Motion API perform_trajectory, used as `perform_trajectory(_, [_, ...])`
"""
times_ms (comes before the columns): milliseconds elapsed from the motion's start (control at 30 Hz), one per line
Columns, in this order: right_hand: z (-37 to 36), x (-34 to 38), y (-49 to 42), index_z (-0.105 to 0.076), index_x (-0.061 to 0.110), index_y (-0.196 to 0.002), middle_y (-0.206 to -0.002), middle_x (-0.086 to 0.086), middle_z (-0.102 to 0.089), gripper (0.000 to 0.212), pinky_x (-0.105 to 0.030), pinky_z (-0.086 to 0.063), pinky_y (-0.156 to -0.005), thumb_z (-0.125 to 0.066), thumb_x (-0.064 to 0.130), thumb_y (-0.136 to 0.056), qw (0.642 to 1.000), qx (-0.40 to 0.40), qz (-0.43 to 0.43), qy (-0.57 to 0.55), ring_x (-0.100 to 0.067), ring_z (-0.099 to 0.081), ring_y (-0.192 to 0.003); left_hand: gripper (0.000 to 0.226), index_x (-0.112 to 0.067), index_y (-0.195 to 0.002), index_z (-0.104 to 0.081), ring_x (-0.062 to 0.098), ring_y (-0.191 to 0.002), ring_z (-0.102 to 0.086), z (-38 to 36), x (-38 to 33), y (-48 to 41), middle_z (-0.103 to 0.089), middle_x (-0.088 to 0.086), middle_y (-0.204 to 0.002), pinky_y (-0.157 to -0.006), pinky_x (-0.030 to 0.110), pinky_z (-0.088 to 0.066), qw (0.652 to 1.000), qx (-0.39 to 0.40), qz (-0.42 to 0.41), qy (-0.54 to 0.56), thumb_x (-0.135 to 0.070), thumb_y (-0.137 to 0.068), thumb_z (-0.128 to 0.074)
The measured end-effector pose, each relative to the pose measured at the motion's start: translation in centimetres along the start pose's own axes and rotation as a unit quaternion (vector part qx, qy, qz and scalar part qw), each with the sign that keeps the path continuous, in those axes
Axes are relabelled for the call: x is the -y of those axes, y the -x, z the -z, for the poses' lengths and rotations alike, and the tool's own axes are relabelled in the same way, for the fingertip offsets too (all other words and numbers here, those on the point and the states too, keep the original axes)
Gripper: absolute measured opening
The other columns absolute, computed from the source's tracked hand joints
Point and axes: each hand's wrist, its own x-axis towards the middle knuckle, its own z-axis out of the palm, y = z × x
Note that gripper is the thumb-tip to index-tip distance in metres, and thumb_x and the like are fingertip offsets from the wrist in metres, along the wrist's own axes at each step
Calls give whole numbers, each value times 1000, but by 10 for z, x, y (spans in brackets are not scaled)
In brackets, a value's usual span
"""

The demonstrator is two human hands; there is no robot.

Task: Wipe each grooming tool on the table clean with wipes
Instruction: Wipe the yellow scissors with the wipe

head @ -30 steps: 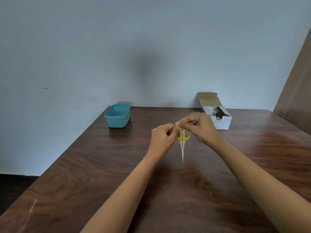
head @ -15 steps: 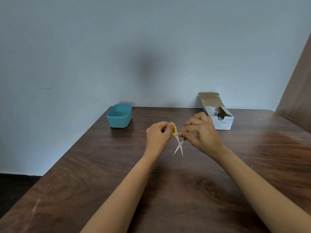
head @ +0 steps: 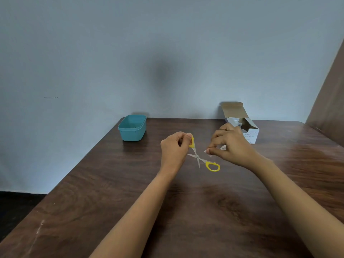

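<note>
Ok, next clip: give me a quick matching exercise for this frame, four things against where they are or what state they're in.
Things:
1. scissors
2. wipe
3. tub
4. box

Places or states:
A. lid flap up, at the far right of the table
B. pinched in the right hand
C. blades spread apart, one yellow loop held by the left hand
D. teal, at the far left corner of the table

Pairs: 1-C, 2-B, 3-D, 4-A

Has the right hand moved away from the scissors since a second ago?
Yes. The right hand, pinching a wipe, has drawn back toward the box, leaving the open scissors in the left hand.
</note>
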Motion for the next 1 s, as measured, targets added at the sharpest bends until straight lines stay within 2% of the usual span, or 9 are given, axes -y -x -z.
perform_trajectory(133, [-9,12,0,-70,43,-69,-68,27,-58,9,-36,-38,-79,-70,51,-74,994,-16,-50,-98,-10,-42,-87,27,-19,-70,-68,17,-57,-57,-4,-1,2,-67,4,-64,-55,21,-40,1000,-9,-3,12,-24,-94,-58])
perform_trajectory(233, [-13,21,2,-71,41,-65,-66,23,-63,14,-22,-36,-78,-77,34,-75,985,-2,-83,-152,0,-45,-86,29,-14,-71,-69,24,-66,-62,-4,1,4,-67,7,-66,-55,20,-40,1000,-20,-3,13,-26,-95,-57])
perform_trajectory(300, [-13,25,3,-73,31,-65,-66,15,-68,12,-12,-38,-70,-79,28,-75,976,11,-100,-191,4,-55,-78,29,-12,-73,-70,22,-66,-63,-4,3,4,-67,6,-66,-55,20,-40,1000,-27,-4,10,-27,-95,-57])
perform_trajectory(400, [-11,26,5,-76,25,-66,-69,9,-71,10,-15,-46,-67,-79,27,-75,966,39,-128,-221,-1,-65,-70,30,-11,-70,-70,21,-66,-64,-4,4,3,-68,4,-65,-58,21,-44,999,-45,8,23,-26,-94,-59])
perform_trajectory(567, [-1,25,8,-77,24,-67,-70,4,-72,9,-12,-43,-60,-78,26,-76,953,64,-167,-245,-3,-62,-65,29,-12,-70,-70,24,-67,-65,-5,5,1,-69,4,-66,-64,29,-49,998,-51,15,34,-26,-93,-60])
perform_trajectory(633, [-2,27,6,-77,22,-68,-72,0,-72,9,-18,-44,-61,-78,25,-76,949,67,-182,-247,-5,-60,-65,30,-12,-71,-70,24,-67,-65,-6,5,2,-69,5,-66,-65,32,-49,999,-44,9,30,-27,-93,-59])
perform_trajectory(767, [-4,30,5,-77,23,-69,-73,1,-72,9,-27,-48,-67,-78,27,-76,949,69,-189,-242,-14,-65,-72,30,-11,-71,-70,23,-66,-64,-5,5,2,-68,5,-65,-61,28,-47,998,-51,1,31,-28,-93,-60])
perform_trajectory(900, [5,20,10,-77,29,-67,-74,-1,-72,9,-29,-42,-67,-77,32,-76,944,84,-206,-245,-23,-59,-72,28,-12,-72,-71,23,-68,-65,-1,4,-1,-69,5,-68,-62,26,-47,997,-66,11,39,-27,-93,-60])
perform_trajectory(1000, [13,15,15,-77,28,-67,-74,-2,-72,9,-20,-39,-64,-78,31,-76,935,98,-228,-255,-6,-54,-67,28,-12,-74,-72,23,-70,-66,0,5,-3,-70,5,-69,-64,27,-49,996,-77,19,45,-28,-94,-60])
